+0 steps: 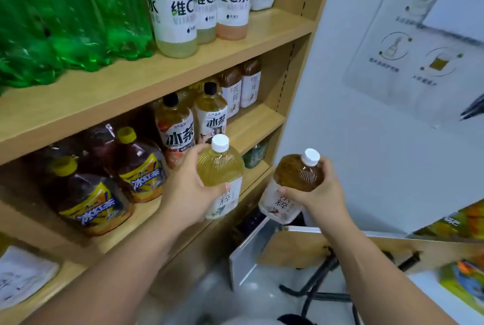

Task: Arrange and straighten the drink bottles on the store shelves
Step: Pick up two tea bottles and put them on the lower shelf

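The pale bottle (219, 167) is in the left hand (187, 189), just in front of the middle shelf (258, 125). It has yellow drink inside, a white cap and a white label. The brown bottle (297, 176) is in the right hand (318, 195), out in the air to the right of the shelves. It leans a bit to the left. It has brown tea inside and a white cap too. The 2 bottles are near each other but do not touch.

On the middle shelf stand big dark tea bottles (91, 193) with yellow caps. Next to them are 2 black-cap bottles (175, 125) with yellow tea. At the far right are 2 small brown teas (241, 83). On the top shelf (275, 25) are green bottles (65, 23) and 3 fruit waters (178, 10).

The shelves are light wood. A white wall (340, 154) with a poster (408, 44) is on the right.

The left hand's fingers curl round the pale bottle's side, with the thumb on the front of the label. The right hand's fingers wrap the brown bottle's top part from the right, and its thumb lies across the front.
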{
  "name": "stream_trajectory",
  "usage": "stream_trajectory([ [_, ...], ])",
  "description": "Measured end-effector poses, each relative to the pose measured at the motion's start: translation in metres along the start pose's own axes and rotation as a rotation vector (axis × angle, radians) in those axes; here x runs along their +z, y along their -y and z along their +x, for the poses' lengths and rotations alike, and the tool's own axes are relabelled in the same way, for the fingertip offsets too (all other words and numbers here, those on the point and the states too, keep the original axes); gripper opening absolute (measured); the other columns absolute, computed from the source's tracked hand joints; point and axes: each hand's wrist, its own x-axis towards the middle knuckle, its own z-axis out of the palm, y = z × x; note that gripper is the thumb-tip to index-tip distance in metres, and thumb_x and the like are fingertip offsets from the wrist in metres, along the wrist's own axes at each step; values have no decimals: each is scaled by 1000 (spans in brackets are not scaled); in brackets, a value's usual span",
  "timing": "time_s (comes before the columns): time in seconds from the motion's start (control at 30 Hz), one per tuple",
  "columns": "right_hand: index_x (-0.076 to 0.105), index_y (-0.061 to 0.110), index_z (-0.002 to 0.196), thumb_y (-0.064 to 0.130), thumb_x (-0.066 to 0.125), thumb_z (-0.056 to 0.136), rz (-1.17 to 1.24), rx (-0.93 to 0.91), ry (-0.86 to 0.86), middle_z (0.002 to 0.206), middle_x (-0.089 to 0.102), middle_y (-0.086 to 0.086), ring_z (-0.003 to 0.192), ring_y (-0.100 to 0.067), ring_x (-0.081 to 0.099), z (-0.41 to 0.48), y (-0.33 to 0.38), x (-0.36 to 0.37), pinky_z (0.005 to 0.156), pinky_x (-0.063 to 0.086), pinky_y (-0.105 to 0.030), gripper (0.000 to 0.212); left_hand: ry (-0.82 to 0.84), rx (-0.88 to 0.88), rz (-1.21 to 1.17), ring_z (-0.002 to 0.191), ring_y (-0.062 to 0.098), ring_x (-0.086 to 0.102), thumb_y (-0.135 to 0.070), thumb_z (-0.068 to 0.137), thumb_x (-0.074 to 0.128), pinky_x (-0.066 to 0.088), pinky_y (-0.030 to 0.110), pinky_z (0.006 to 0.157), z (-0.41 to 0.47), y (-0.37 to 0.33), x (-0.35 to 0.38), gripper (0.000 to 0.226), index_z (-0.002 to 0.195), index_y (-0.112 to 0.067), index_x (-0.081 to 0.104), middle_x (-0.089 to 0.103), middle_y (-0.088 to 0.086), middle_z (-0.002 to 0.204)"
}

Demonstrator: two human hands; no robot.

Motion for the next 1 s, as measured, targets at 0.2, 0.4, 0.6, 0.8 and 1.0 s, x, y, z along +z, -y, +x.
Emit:
stream_trajectory([
  [0.2, 52, 38, 121, 21, 101, 57, -31, -14, 18, 114, 64, 20, 103, 4, 61, 69, 1, 4, 89, 56, -32, 81, -1, -70, -76, 113, 18, 65, -64, 44, 83, 57, 49, 92, 40, -5, 16, 94, 128, -64, 42, 64, -17, 125],
  [0.4, 50, 39, 123, 21, 100, 58, -41, -116, 163, 118, 62, 17, 111, -7, 61, 162, 11, 9, 97, 56, -43, 84, -93, -146, -55, 108, 13, 66, -43, 57, 95, 57, 47, 91, 65, -22, 32, 88, 118, -73, 39, 65, -21, 122],
  [0.6, 49, 44, 119, 26, 98, 57, -100, -273, 333, 115, 61, 20, 112, -12, 60, 246, 9, 22, 94, 53, -38, 81, -213, -206, -140, 115, 12, 66, -54, 45, 92, 55, 49, 97, 87, -43, 50, 91, 123, -66, 46, 66, -20, 124],
  [0.8, 51, 38, 128, 34, 98, 55, -127, -386, 508, 125, 61, 7, 117, -16, 60, 314, 15, 41, 100, 52, -49, 86, -335, -268, -194, 108, 5, 69, -18, 61, 98, 55, 46, 99, 91, -54, 68, 81, 114, -59, 53, 71, -22, 113],
  [1.0, 53, 24, 137, 30, 95, 68, -229, -464, 558, 120, 49, 1, 117, -20, 53, 360, 14, 48, 100, 44, -33, 81, -370, -280, -182, 108, 8, 70, -16, 61, 98, 56, 47, 98, 92, -62, 78, 84, 126, -47, 55, 72, -16, 116],
])
